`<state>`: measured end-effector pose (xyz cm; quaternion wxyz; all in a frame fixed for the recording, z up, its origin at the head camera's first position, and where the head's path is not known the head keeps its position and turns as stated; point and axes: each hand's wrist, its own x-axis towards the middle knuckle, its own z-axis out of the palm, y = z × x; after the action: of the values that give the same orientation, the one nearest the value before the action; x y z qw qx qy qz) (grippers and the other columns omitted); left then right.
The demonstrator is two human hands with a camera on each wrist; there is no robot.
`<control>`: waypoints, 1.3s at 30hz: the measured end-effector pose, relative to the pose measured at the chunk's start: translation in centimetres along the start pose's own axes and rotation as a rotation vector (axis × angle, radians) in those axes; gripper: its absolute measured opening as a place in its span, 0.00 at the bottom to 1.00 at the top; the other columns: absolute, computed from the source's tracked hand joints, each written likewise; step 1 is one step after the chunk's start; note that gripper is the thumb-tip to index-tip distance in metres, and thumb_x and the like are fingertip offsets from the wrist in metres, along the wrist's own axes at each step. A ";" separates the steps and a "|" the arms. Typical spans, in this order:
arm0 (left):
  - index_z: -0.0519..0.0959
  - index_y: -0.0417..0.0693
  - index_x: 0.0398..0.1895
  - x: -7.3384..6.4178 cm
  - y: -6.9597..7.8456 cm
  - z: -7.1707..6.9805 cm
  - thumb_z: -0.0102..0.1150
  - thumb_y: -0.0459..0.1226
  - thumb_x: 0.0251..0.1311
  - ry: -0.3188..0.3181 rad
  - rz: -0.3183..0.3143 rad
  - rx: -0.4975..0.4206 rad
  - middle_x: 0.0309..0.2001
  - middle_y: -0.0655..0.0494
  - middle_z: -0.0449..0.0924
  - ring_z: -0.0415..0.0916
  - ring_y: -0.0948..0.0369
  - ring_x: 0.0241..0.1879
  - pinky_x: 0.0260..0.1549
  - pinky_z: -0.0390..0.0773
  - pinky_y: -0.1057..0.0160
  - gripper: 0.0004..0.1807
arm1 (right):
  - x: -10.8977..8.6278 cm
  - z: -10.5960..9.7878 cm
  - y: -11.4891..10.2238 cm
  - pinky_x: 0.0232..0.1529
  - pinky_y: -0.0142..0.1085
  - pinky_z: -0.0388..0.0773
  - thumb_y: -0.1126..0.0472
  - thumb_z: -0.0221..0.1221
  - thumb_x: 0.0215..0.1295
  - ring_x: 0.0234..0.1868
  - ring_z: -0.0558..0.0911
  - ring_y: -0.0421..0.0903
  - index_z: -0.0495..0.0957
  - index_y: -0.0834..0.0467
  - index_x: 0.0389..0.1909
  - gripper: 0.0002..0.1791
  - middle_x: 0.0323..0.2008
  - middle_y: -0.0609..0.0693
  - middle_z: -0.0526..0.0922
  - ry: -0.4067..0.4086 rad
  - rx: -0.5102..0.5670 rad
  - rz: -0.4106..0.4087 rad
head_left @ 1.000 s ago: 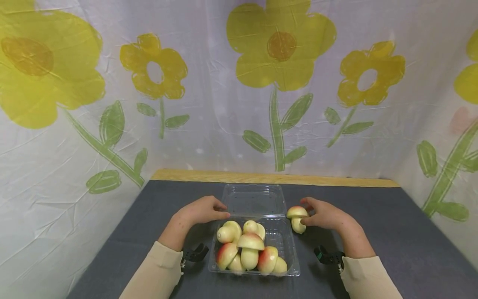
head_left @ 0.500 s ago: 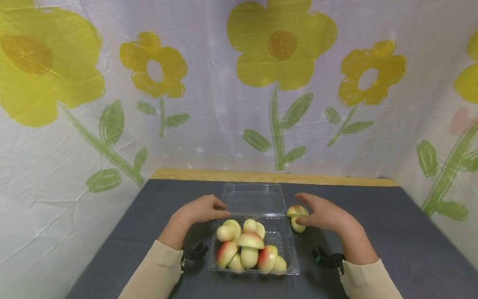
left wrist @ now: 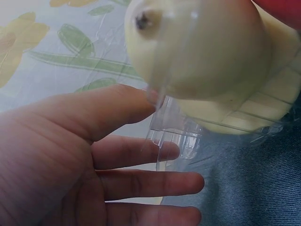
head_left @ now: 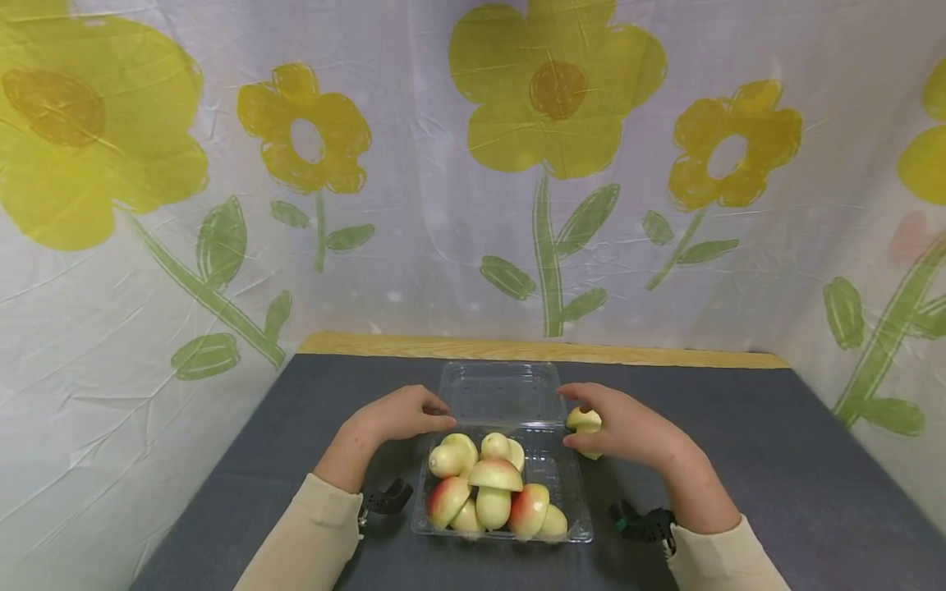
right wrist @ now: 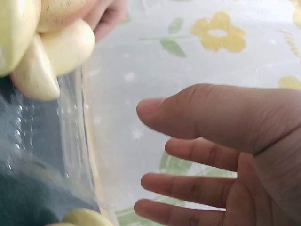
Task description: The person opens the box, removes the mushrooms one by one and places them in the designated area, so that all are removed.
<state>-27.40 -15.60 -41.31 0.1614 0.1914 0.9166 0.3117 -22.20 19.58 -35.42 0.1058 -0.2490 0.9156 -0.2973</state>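
Note:
A clear plastic clamshell box (head_left: 582, 501) stands on the dark tabletop, its lid (head_left: 502, 396) folded back. Inside lie several pale yellow toy mushrooms (head_left: 493, 492) with red-tinged caps. My left hand (head_left: 402, 410) is at the box's left side by the hinge. In the left wrist view, the thumb touches or nearly touches the clear plastic wall (left wrist: 162, 117), with the other fingers extended. Right of the box lies one loose mushroom (head_left: 580, 419), partly hidden behind my right hand (head_left: 624, 423). That hand holds nothing, and its thumb and fingers are spread in the right wrist view.
A black strap with a camera (head_left: 388, 499) hangs below each wrist. Along the table's far edge runs a wooden strip (head_left: 473, 348). Behind it hangs a flower-print curtain (head_left: 414, 246), which also encloses both sides.
My right hand has drawn off the loose mushroom and moved left towards the box's hinge, now covering part of that mushroom. The left hand has kept its place.

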 end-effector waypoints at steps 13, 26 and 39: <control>0.86 0.47 0.57 0.1 -0.1 0.0 0.65 0.49 0.70 -0.005 -0.006 0.002 0.56 0.52 0.84 0.81 0.51 0.56 0.51 0.83 0.49 0.20 | 0.7 2.1 -1.4 0.53 0.53 0.80 0.54 0.69 0.68 0.62 0.76 0.60 0.73 0.58 0.69 0.32 0.66 0.55 0.76 -0.076 0.028 -0.112; 0.85 0.45 0.58 -0.2 0.2 -0.1 0.65 0.48 0.70 -0.006 -0.006 -0.011 0.57 0.50 0.83 0.80 0.50 0.57 0.51 0.83 0.48 0.21 | 1.0 4.0 -2.6 0.58 0.54 0.79 0.48 0.68 0.69 0.60 0.79 0.60 0.75 0.60 0.67 0.31 0.63 0.54 0.78 -0.144 0.084 -0.198; 0.86 0.46 0.57 -0.1 0.1 0.0 0.65 0.49 0.70 -0.001 -0.001 -0.003 0.55 0.52 0.84 0.81 0.50 0.56 0.51 0.83 0.48 0.21 | 1.5 5.3 -3.2 0.47 0.37 0.81 0.49 0.71 0.65 0.49 0.82 0.45 0.84 0.55 0.57 0.23 0.48 0.42 0.82 -0.177 -0.059 -0.240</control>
<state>-27.32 -15.54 -41.25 0.1624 0.1911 0.9160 0.3130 -20.41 13.93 -37.86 0.1423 -0.3849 0.8748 -0.2577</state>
